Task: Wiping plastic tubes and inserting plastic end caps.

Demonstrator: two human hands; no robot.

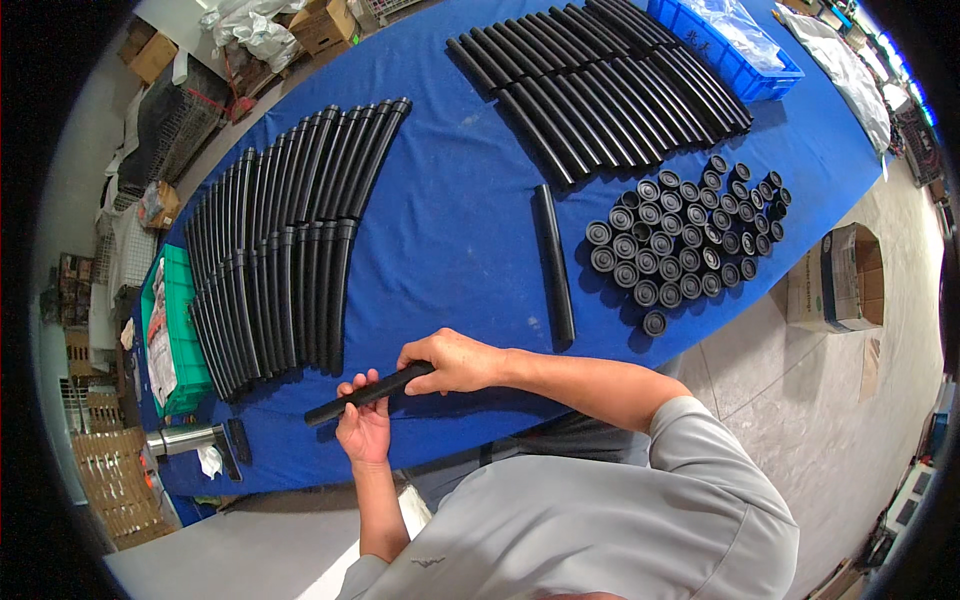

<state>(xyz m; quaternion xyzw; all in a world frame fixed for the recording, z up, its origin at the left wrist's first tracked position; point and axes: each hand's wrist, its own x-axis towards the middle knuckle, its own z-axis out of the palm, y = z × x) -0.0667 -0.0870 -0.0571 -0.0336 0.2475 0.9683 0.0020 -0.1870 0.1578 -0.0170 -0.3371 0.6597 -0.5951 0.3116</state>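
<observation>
A black tube [338, 406] slants above the near edge of the table, held in both hands. My left hand [366, 425] is closed around its middle from below, fingertips showing past the far side. My right hand [455, 362] wraps over the right end, so that end is hidden. Another black tube [555, 265] lies alone on the blue cloth, beyond my right forearm. To its right sits a cluster of round black caps [670, 245] with ringed tops. Rows of black tubes with wider collars at their far ends [290, 230] lie on the left.
More black tubes [600, 90] lie in rows at the far right, beside a blue crate [770, 82]. A green crate [200, 375] stands at the left table edge, with a shiny metal cylinder [185, 440] nearer me. An open cardboard box [838, 280] rests on the floor at right.
</observation>
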